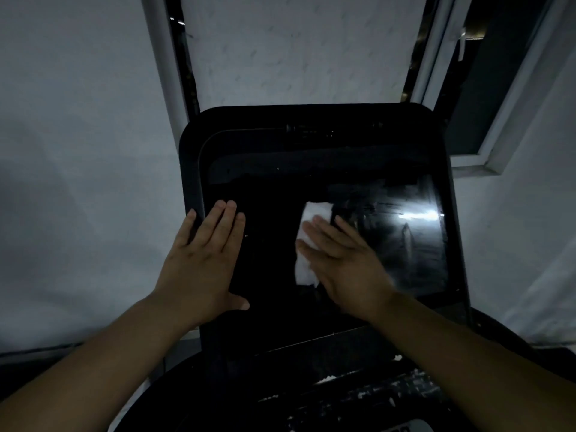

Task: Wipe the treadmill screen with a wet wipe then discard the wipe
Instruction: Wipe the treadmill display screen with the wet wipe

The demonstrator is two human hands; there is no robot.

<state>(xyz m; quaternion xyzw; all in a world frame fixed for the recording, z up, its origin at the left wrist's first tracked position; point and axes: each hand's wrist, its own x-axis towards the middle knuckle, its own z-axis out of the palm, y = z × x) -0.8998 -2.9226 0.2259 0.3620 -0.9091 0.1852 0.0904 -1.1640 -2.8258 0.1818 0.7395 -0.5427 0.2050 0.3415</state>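
The treadmill screen (405, 232) is a large black glossy panel in a dark rounded frame, filling the middle of the view. Its right part shows smears and a bright reflection. A white wet wipe (307, 244) lies flat on the glass near the centre. My right hand (346, 260) presses on the wipe with flat, spread fingers, and the wipe sticks out above and to the left of it. My left hand (205, 260) rests flat on the left side of the screen, fingers together, holding nothing.
The treadmill console (358, 397) with dark buttons and white specks sits below the screen. White walls stand behind and to both sides. A window frame (486, 126) is at the upper right. The room is dim.
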